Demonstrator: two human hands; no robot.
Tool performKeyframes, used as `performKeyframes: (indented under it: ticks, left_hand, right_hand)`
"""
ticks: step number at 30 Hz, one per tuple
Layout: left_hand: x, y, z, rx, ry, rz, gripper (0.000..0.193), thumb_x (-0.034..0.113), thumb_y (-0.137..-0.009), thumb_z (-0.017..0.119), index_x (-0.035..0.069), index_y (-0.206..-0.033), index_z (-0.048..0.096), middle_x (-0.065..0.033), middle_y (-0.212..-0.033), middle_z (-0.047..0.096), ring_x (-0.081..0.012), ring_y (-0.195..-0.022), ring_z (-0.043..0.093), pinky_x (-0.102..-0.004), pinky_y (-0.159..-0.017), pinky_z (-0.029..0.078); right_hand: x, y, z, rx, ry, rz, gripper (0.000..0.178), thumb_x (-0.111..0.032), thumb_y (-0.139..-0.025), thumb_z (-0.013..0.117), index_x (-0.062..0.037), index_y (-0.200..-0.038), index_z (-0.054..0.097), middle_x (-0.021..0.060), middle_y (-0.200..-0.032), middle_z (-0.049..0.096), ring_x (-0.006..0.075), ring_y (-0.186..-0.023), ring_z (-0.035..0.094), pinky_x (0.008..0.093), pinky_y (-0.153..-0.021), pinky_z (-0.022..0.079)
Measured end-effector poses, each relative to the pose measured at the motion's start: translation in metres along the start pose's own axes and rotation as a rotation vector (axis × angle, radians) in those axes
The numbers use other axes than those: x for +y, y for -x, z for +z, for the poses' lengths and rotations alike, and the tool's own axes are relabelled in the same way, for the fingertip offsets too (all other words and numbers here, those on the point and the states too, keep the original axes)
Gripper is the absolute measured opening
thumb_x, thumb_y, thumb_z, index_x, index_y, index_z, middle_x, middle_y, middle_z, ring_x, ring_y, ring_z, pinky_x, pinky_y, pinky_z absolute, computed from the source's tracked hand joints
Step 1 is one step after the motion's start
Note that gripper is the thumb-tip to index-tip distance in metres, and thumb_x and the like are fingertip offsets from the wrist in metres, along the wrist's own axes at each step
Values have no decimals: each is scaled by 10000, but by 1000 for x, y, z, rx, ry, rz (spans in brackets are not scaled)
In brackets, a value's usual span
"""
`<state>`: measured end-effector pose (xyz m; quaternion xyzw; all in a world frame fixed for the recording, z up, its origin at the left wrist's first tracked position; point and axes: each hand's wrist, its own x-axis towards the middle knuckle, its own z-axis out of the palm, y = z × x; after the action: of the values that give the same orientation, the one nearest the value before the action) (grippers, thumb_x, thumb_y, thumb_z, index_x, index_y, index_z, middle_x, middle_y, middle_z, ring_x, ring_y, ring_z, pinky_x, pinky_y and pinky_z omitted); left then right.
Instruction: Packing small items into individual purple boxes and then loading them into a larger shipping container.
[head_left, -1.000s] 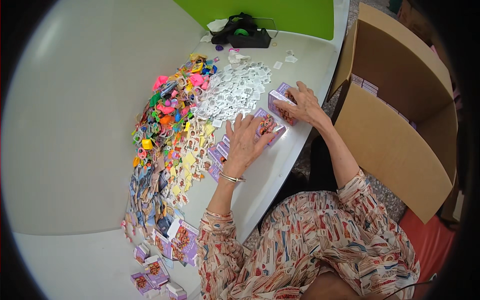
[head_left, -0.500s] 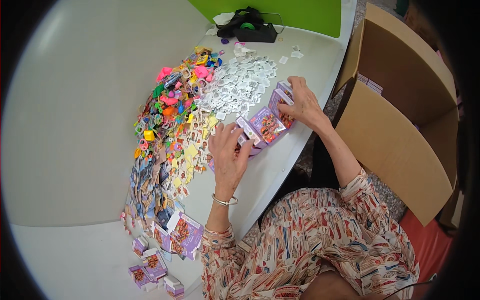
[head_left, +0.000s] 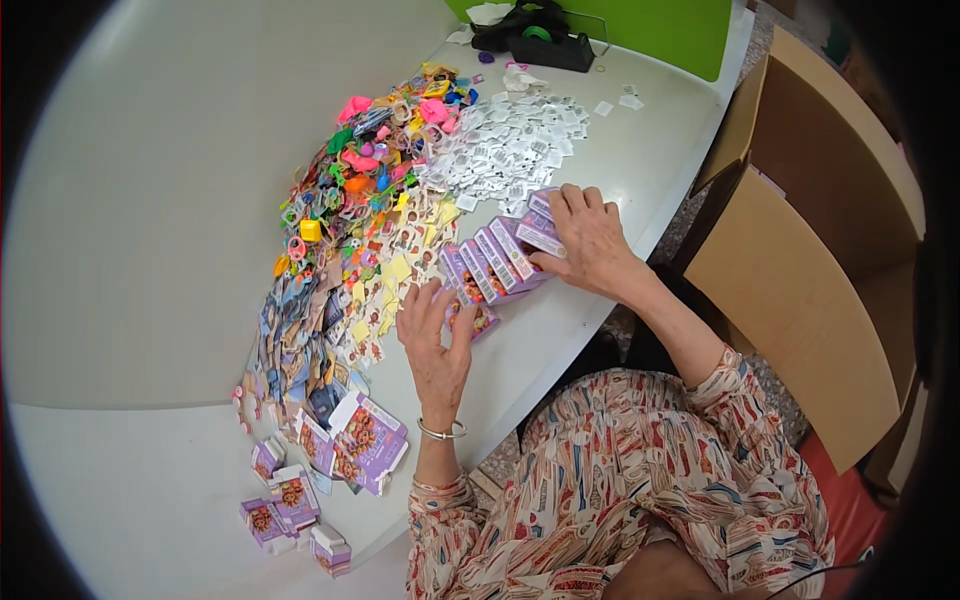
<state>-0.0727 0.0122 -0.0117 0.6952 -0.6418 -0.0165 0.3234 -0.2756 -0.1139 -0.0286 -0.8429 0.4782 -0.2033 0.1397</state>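
On the table before me, small purple cartons (head_left: 490, 262) stand pressed side by side in a slanting row, their narrow white-labelled ends up. My right hand (head_left: 598, 242) is closed round the right end of the row, thumb on the near side and fingers over the far side. At the row's left end my left hand (head_left: 436, 345), a silver bangle at its wrist, has its curled fingers and thumb on a purple carton (head_left: 482, 321) that lies lower than the others. Part of that carton is hidden by the fingers.
Beyond the cartons lie heaps of colourful small toys (head_left: 365, 165), white paper slips (head_left: 515, 145) and printed stickers (head_left: 395, 260). Flattened and loose purple boxes (head_left: 368, 440) rest at the near left. A black tape dispenser (head_left: 552, 50) stands at the back; an open cardboard box (head_left: 790, 300) is at right.
The cartons, tilted with their printed faces showing before, now stand closer together with their ends up. My right hand has moved nearer, and my left hand has shifted slightly left and nearer.
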Motion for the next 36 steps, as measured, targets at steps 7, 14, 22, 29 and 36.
performKeyframes:
  ticks: [7, 14, 22, 29, 36]
  left_hand:
    - [0, 8, 7, 3, 59, -7, 282, 145, -824, 705, 68, -1091, 654, -99, -1214, 612, -301, -1232, 482, -409, -1049, 335]
    - [14, -6, 7, 15, 149, 81, 298, 184, -812, 708, 43, -1066, 642, -134, -1212, 582, -352, -1227, 453, -460, -1050, 284]
    - [66, -80, 90, -398, -263, 486, 783, 412, -644, 788, -47, -1211, 503, -262, -1119, 543, -422, -1200, 400, -594, -1011, 229]
    - [58, -95, 112, -606, -170, 276, 898, 379, -562, 794, -21, -1281, 436, -251, -1142, 530, -376, -1182, 430, -548, -972, 259]
    - [44, -83, 104, -378, 24, 225, 1006, 399, -596, 812, 24, -1383, 308, -163, -1328, 443, -302, -1260, 404, -588, -1011, 203]
  right_hand:
    - [20, -11, -4, -34, -183, 217, 566, -283, -759, 651, 38, -1179, 448, 269, -1038, 575, 432, -919, 586, 477, -808, 482]
    - [64, -21, -12, 181, -284, 328, 522, -323, -772, 647, 35, -1123, 504, 255, -894, 641, 395, -855, 626, 451, -776, 477]
    - [76, -19, 6, 153, -269, 255, 618, -532, -774, 654, 44, -968, 542, 261, -916, 637, 397, -880, 622, 461, -778, 490]
    - [78, -15, 3, 114, -294, 287, 599, -539, -873, 559, 52, -963, 538, 275, -935, 625, 421, -869, 614, 474, -769, 481]
    - [60, -21, 10, 46, -408, 293, 652, -562, -866, 553, 69, -1024, 504, 301, -968, 604, 437, -901, 615, 479, -785, 486]
